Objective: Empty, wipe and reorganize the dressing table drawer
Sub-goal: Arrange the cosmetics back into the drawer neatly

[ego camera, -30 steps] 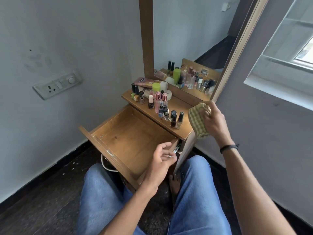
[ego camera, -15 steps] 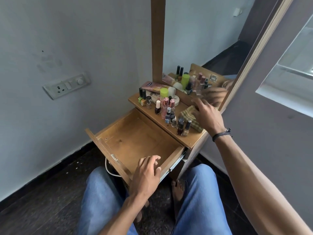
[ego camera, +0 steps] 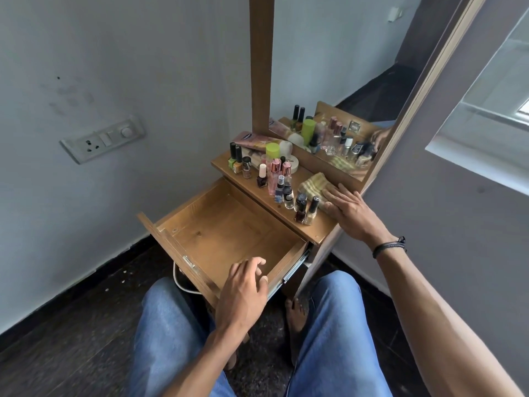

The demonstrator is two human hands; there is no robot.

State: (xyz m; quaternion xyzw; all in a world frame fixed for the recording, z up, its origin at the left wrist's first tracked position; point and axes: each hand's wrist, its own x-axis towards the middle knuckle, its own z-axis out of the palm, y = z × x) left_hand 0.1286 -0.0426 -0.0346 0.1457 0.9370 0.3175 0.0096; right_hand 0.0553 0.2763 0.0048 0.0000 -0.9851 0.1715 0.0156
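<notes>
The wooden drawer (ego camera: 183, 239) is pulled out and holds nothing. My left hand (ego camera: 243, 290) hovers over its near right corner with fingers loosely spread, gripping nothing. A yellow-green checked cloth (ego camera: 313, 184) lies on the dressing table top (ego camera: 315, 233) beside the mirror. My right hand (ego camera: 347, 210) rests flat on the cloth's near end, fingers straight. Several nail polish bottles and small perfume bottles (ego camera: 279, 184) stand in a cluster on the top, left of the cloth.
A tall mirror (ego camera: 343, 81) rises behind the top. A wall socket plate (ego camera: 103, 143) sits on the left wall. A white cable (ego camera: 179, 282) hangs under the drawer. My knees in blue jeans (ego camera: 337, 325) flank the drawer. Dark floor lies below.
My right hand carried the cloth from mid-air down onto the table top and now lies flat on it. My left hand turned palm down and lowered over the drawer's corner.
</notes>
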